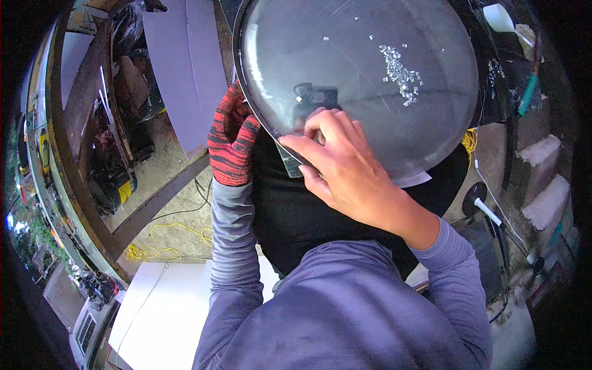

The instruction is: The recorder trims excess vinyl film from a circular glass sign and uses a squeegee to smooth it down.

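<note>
Two grey-blue sleeves [234, 277] are nearest, reaching up toward one round dark tray [431, 126], glossy and rimmed, over the person's black-clad lap [327, 222]. Both hands are at the tray's near-left side, just apart from each other. One, the left hand [231, 145], wears a red-and-black striped glove and curls against the tray's left rim; I can't tell how firmly it grips. The other, the right hand [345, 157], is bare, thumb and fingers drawn in close over the near-left rim; whether anything sits between them, I can't see from here.

One pile of small, clear, shiny pieces [401, 73] lies on the right half of the tray, too many and too jumbled to count. About six strays are scattered singly around the tray, one of them just beyond the right hand. One white corner of a sheet [416, 180] pokes out from under the tray's near edge.

Two tangles of yellow cord [470, 142] show, one just right of the tray, the other lower left of it. Two pale blocks [547, 202] lie well right of the tray. One white cup-shaped thing [498, 18] sits beyond its upper right, and one large grey-violet panel [185, 68] stretches off to its left.
</note>
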A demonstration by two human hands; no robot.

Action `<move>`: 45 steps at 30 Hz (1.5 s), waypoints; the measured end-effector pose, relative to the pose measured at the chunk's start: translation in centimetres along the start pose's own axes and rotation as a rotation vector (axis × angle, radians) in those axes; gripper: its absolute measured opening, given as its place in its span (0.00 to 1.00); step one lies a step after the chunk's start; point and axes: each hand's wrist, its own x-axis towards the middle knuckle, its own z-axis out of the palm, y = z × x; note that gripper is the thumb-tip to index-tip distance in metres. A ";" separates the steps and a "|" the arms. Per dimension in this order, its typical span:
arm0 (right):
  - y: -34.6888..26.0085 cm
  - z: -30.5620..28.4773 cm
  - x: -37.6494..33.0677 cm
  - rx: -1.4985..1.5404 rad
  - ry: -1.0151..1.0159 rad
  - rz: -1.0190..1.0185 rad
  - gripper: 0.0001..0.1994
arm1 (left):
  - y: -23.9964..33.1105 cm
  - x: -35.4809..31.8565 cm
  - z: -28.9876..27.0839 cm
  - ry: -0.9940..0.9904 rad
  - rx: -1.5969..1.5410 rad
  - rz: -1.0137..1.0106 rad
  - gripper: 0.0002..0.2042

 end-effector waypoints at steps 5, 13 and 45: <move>0.2 0.0 -0.1 0.046 -0.007 0.022 0.22 | 0.4 0.0 0.4 0.013 -0.040 -0.025 0.30; -0.3 -1.4 -1.0 0.114 -0.022 0.088 0.22 | 0.3 0.2 0.2 0.033 0.007 -0.043 0.30; -0.7 0.3 3.0 -0.020 -0.064 0.056 0.14 | -1.2 2.0 -0.8 0.075 0.098 0.179 0.22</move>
